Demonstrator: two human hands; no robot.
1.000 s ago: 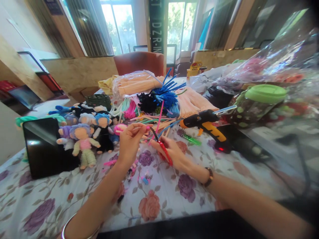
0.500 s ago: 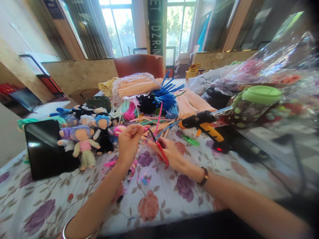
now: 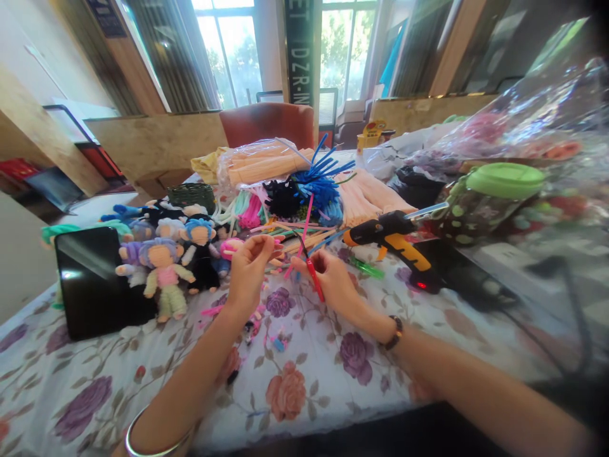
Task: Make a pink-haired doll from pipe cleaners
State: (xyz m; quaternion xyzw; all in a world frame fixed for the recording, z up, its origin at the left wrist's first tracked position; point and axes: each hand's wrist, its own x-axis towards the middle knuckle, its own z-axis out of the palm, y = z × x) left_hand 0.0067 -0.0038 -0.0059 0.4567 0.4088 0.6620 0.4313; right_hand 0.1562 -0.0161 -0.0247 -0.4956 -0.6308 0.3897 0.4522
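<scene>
Bangle and bracelet: I see a silver bangle (image 3: 152,449) on the left wrist and a dark bracelet (image 3: 394,333) on the right.
Bench: under my view the bench (image 3: 247,400) wears a flowered cloth (image 3: 328,374).
Scraps: small pink and blue scraps (image 3: 278,344) lie on the cloth, nearer to me than the fingertips.
Left hand: the left hand (image 3: 250,270) pinches a small pink piece (image 3: 276,240) between thumb and finger, raised over the bench.
Right hand: the right hand (image 3: 333,279) is curled round a red-handled tool (image 3: 314,279); its dark curved tip points up and left, near the pink piece. I cannot tell whether the tip is parted.
Pink strip: a long pink strip (image 3: 306,228) slants up just behind the tool.
Tablet and dolls: to the left, a black tablet (image 3: 95,279) leans beside a crowd of dolls (image 3: 164,273), the front one in a pink top.
Glue gun: to the right, a black and yellow glue gun (image 3: 406,251) shows a red light, with a green stick (image 3: 368,268) near it.
Bundles: beyond the hands sit blue fuzzy stems (image 3: 328,184) and a peach bundle (image 3: 261,166) in clear plastic.
Jar: a green-lidded jar (image 3: 504,178) stands far right.
Chair: a reddish chair (image 3: 266,124) faces me across the bench.
</scene>
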